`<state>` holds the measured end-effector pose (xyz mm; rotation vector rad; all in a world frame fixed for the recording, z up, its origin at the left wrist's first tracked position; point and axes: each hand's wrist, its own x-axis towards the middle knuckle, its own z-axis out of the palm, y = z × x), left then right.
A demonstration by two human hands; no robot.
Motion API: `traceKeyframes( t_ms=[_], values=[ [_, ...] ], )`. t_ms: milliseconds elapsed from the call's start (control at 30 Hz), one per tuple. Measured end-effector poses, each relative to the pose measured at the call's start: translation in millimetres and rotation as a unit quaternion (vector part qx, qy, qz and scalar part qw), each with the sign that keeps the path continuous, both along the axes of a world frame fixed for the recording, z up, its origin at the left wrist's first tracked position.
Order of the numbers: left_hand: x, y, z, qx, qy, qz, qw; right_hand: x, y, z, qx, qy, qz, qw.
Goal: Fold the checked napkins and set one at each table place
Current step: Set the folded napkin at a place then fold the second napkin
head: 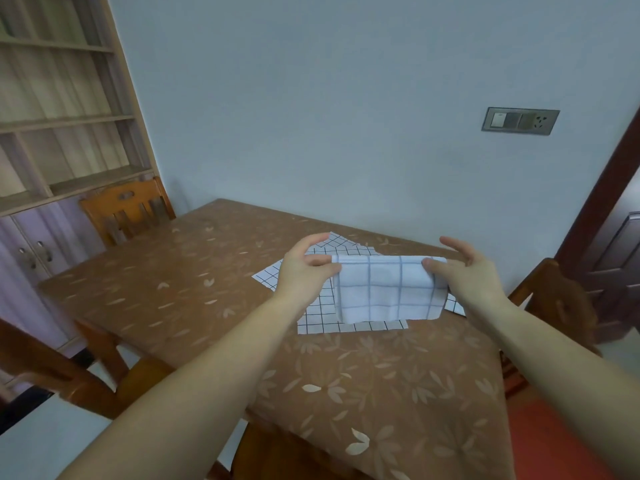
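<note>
The napkin (388, 289) is soft matt cloth; the table cover (166, 285) looks smooth and slightly glossy; the chair (128, 209) is varnished wood.

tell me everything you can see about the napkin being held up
The held napkin is pale white cloth with a wide blue-grey check, seemingly doubled over. It hangs above the table, its top edge stretched level between the left hand and right hand, each pinching a top corner. Its lower edge droops loose over the flat napkins, which have a finer dark grid.

left hand (304, 271) pinching, right hand (467, 271) pinching
</note>
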<state>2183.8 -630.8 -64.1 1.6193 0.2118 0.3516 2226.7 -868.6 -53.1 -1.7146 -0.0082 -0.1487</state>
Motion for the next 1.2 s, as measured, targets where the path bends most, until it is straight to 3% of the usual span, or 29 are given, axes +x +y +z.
traceKeyframes(
  t_ms=[367, 500, 767, 1067, 1200],
  values=[
    [-4, 3, 2, 0.176, -0.031, 0.003, 0.984, 2, -5, 1, -0.047, -0.044, -0.018, 0.998],
    [-5, 4, 5, 0.214, -0.028, 0.001, 0.976, -1, -7, 4, -0.129, -0.074, -0.008, 0.989],
    [-3, 9, 7, 0.248, -0.023, -0.007, 0.968, -6, -13, 3, -0.312, -0.142, 0.044, 0.938],
    [4, 10, 12, 0.287, -0.072, -0.026, 0.955, -9, -16, 5, -0.339, -0.174, 0.038, 0.924],
    [7, 6, 13, 0.273, -0.075, -0.047, 0.958, -12, -17, 5, -0.390, -0.142, 0.097, 0.904]
  ],
)
